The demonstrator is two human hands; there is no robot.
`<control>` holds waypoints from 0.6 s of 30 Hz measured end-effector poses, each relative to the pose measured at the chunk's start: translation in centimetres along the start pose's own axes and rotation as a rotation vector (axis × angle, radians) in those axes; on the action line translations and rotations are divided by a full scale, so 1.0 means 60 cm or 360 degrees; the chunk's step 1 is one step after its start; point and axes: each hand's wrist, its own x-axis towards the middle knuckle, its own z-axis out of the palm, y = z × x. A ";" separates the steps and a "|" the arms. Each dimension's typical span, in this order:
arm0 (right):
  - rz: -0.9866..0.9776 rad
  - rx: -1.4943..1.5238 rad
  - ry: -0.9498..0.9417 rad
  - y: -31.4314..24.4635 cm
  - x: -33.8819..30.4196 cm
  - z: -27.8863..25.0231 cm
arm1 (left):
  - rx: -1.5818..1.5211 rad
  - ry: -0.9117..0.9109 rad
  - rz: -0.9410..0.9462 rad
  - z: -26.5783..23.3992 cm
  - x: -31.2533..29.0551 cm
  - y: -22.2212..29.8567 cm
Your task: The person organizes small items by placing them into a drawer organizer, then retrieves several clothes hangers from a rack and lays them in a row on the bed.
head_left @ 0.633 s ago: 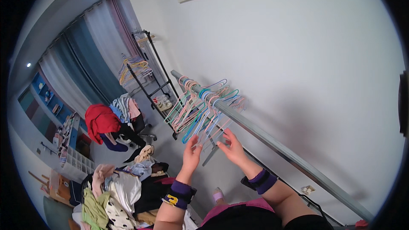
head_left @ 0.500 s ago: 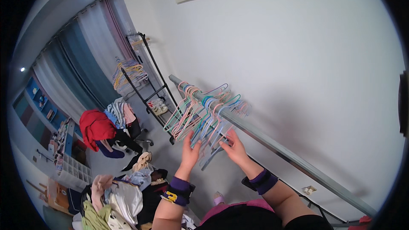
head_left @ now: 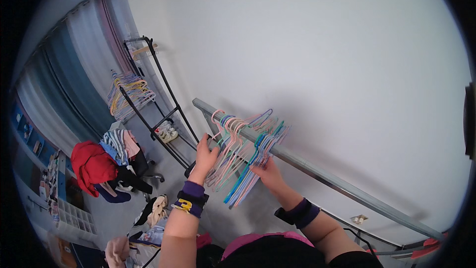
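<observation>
Several pastel clothes hangers, mostly pink and green [head_left: 234, 144], hang near the left end of a grey metal rail [head_left: 317, 168]. My left hand [head_left: 203, 161] is at their left side, fingers stretched up and thumb apart, close to the outermost hangers. To the right, a tight bunch of blue and pink hangers [head_left: 250, 178] hangs at a slant. My right hand [head_left: 270, 174] holds this bunch by its right side, the thumb in front; its other fingers are partly hidden behind the hangers. Both my wrists wear dark purple bands.
Left of the rail stands a black garment rack [head_left: 166, 79] with more hangers [head_left: 131, 97] and shoes [head_left: 166, 131] low down. A chair is piled with clothes, among them a red garment [head_left: 91, 166]. More clothes [head_left: 148, 226] lie at lower left. A white wall backs the rail.
My left hand has moved left to the outer side of the pastel hangers. My right hand has closed on the blue bunch, now pressed together and apart from the others. The view has shifted.
</observation>
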 end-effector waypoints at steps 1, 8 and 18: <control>0.0007 -0.0003 0.0011 0.004 0.006 0.008 | -0.0045 -0.0014 -0.0029 0.009 0.012 -0.012; -0.0015 0.0032 -0.0044 0.026 0.068 0.044 | -0.0449 -0.0339 -0.0091 0.045 0.060 -0.028; 0.0090 0.0177 0.0094 0.026 0.114 0.108 | -0.0384 -0.0432 -0.0010 0.029 0.032 0.022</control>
